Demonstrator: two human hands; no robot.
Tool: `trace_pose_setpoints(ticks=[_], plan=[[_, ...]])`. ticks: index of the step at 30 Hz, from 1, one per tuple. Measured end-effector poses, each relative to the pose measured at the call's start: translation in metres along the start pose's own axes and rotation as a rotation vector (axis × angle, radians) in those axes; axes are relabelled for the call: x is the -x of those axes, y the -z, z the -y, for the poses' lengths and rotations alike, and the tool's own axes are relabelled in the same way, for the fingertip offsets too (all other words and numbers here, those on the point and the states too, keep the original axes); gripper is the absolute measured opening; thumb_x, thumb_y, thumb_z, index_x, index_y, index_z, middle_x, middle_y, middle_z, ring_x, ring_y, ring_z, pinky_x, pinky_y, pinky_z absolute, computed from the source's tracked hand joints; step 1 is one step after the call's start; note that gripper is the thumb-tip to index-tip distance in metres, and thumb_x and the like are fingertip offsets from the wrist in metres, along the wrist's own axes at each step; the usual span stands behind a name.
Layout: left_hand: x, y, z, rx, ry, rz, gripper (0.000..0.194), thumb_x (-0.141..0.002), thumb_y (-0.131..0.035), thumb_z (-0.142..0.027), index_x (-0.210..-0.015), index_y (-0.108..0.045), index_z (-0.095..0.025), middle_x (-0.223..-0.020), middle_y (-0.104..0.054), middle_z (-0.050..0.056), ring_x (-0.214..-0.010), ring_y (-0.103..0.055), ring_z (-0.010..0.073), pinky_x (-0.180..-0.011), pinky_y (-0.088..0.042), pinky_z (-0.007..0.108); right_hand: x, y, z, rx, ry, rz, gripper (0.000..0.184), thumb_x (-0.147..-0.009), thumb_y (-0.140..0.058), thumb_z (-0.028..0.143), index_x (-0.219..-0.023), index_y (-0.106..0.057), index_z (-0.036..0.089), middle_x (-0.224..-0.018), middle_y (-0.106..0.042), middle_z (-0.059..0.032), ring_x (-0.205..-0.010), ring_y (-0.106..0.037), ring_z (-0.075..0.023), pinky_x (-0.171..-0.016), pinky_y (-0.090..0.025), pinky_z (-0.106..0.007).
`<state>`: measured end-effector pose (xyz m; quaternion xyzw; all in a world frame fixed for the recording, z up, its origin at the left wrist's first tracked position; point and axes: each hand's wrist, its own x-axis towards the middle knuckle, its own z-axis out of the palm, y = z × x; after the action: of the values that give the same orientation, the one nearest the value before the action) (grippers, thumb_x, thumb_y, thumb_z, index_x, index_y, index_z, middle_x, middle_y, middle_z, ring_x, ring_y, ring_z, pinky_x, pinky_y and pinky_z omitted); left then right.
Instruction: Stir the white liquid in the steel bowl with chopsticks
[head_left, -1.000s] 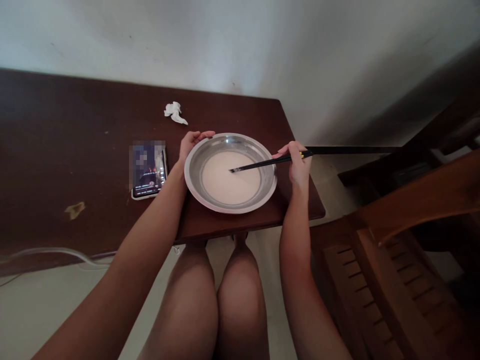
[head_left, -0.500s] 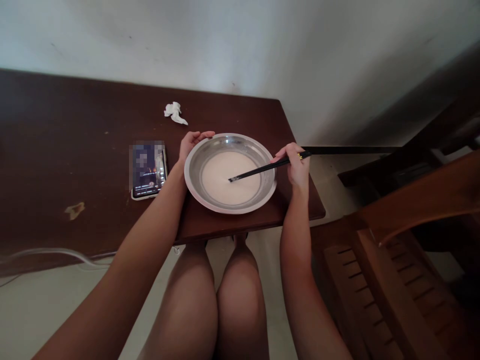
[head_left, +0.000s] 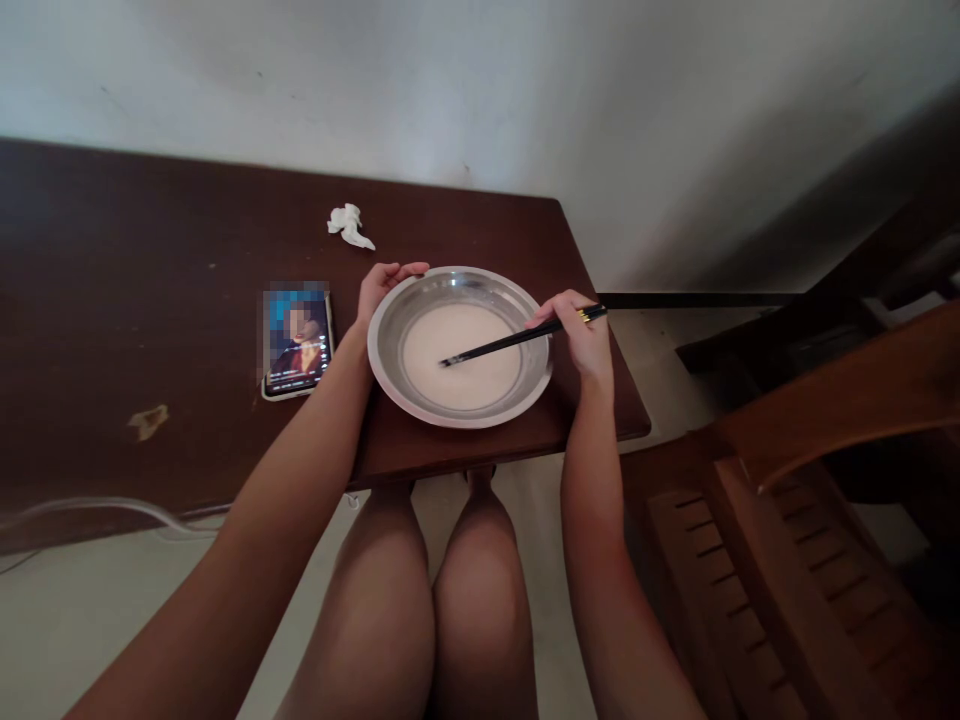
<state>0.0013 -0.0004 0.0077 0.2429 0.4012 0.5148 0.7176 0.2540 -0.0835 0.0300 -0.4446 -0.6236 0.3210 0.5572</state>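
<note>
A wide metal bowl (head_left: 386,375) stands near the table's front edge, with a pale, milky liquid (head_left: 457,385) in its bottom. My left hand (head_left: 382,288) grips the bowl's far left rim, its fingers curled along the edge. In my right hand (head_left: 581,335), beside the bowl's right rim, is a pair of black chopsticks (head_left: 517,343) with gold bands near the upper end. They slant down to the left over the bowl, and their whitish tips are at the liquid. Whether the tips dip below its surface I cannot tell.
On the dark wooden table (head_left: 187,260), a phone (head_left: 300,350) with a lit screen lies left of the bowl. A crumpled white tissue (head_left: 350,227) lies farther back. A white cable (head_left: 135,505) runs along the front left edge. Wooden slatted furniture (head_left: 720,570) stands at the right.
My right hand has shifted slightly left, and the chopstick tips have moved left across the liquid. My left hand and the bowl stay in place. The phone's picture is different.
</note>
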Motion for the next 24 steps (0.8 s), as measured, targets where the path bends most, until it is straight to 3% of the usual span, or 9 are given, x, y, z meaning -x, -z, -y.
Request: trace_pose_setpoints(ticks=[2,4,8,11,14,17,20,24], plan=[[-0.001,0.001,0.001,0.002,-0.004,0.001,0.034,-0.086,-0.036,-0.026,-0.086,-0.067,-0.015,-0.066,-0.069,0.003,-0.066,-0.067,0.0168,-0.068,-0.054,0.027,0.0,-0.001,0.003,0.055,0.027,0.02,0.031,-0.086,-0.05,0.042,-0.067,-0.065,0.022,-0.06,-0.064,0.0036,-0.067,-0.065,-0.0103,-0.07,-0.052,-0.026],[-0.003,0.002,0.001,0.001,-0.008,0.006,0.034,-0.086,-0.035,-0.025,-0.087,-0.067,-0.014,-0.066,-0.069,0.003,-0.068,-0.067,0.017,-0.069,-0.054,0.027,-0.001,-0.001,0.002,0.071,0.053,-0.064,0.032,-0.086,-0.049,0.041,-0.067,-0.065,0.022,-0.061,-0.064,0.0035,-0.068,-0.065,-0.0102,-0.071,-0.051,-0.027],[-0.004,0.003,0.002,-0.009,-0.016,0.015,0.033,-0.085,-0.036,-0.026,-0.09,-0.067,-0.015,-0.066,-0.069,0.002,-0.068,-0.067,0.0177,-0.068,-0.054,0.028,-0.004,0.003,-0.007,-0.04,0.024,-0.214,0.035,-0.086,-0.048,0.044,-0.063,-0.061,0.021,-0.055,-0.059,0.0054,-0.054,-0.062,-0.0085,-0.061,-0.05,-0.025],[-0.003,0.003,0.002,-0.014,-0.013,0.016,0.032,-0.085,-0.037,-0.028,-0.087,-0.067,-0.016,-0.066,-0.069,0.003,-0.065,-0.066,0.0175,-0.066,-0.054,0.028,-0.002,0.001,-0.004,-0.062,-0.011,-0.103,0.034,-0.085,-0.05,0.044,-0.063,-0.062,0.021,-0.053,-0.058,0.0052,-0.052,-0.062,-0.0087,-0.057,-0.05,-0.024],[-0.003,0.003,0.001,-0.017,-0.008,0.01,0.032,-0.085,-0.037,-0.028,-0.084,-0.067,-0.016,-0.065,-0.068,0.003,-0.063,-0.065,0.0172,-0.065,-0.053,0.028,0.0,-0.001,0.002,0.004,-0.014,0.003,0.031,-0.085,-0.051,0.043,-0.066,-0.064,0.022,-0.057,-0.062,0.0036,-0.061,-0.064,-0.0106,-0.065,-0.052,-0.026],[-0.003,0.003,0.001,-0.031,-0.006,0.015,0.033,-0.085,-0.037,-0.029,-0.088,-0.067,-0.017,-0.065,-0.068,0.003,-0.065,-0.066,0.0184,-0.066,-0.053,0.029,-0.002,0.0,-0.001,0.04,0.011,-0.098,0.033,-0.085,-0.05,0.045,-0.066,-0.063,0.022,-0.059,-0.062,0.0036,-0.064,-0.065,-0.0108,-0.069,-0.052,-0.028],[-0.002,0.002,0.001,-0.028,-0.001,0.017,0.033,-0.085,-0.037,-0.029,-0.089,-0.067,-0.017,-0.065,-0.068,0.003,-0.065,-0.066,0.0188,-0.066,-0.053,0.03,-0.003,0.003,-0.007,-0.012,-0.002,-0.212,0.036,-0.085,-0.048,0.049,-0.064,-0.06,0.022,-0.056,-0.058,0.0047,-0.054,-0.063,-0.0096,-0.061,-0.051,-0.026],[0.0,0.0,0.0,-0.008,0.003,-0.002,0.034,-0.085,-0.035,-0.026,-0.083,-0.067,-0.017,-0.063,-0.068,0.003,-0.065,-0.066,0.018,-0.064,-0.053,0.028,-0.001,0.002,-0.004,-0.017,-0.04,-0.082,0.036,-0.084,-0.049,0.049,-0.064,-0.061,0.022,-0.053,-0.058,0.0045,-0.053,-0.062,-0.0098,-0.059,-0.051,-0.026]])
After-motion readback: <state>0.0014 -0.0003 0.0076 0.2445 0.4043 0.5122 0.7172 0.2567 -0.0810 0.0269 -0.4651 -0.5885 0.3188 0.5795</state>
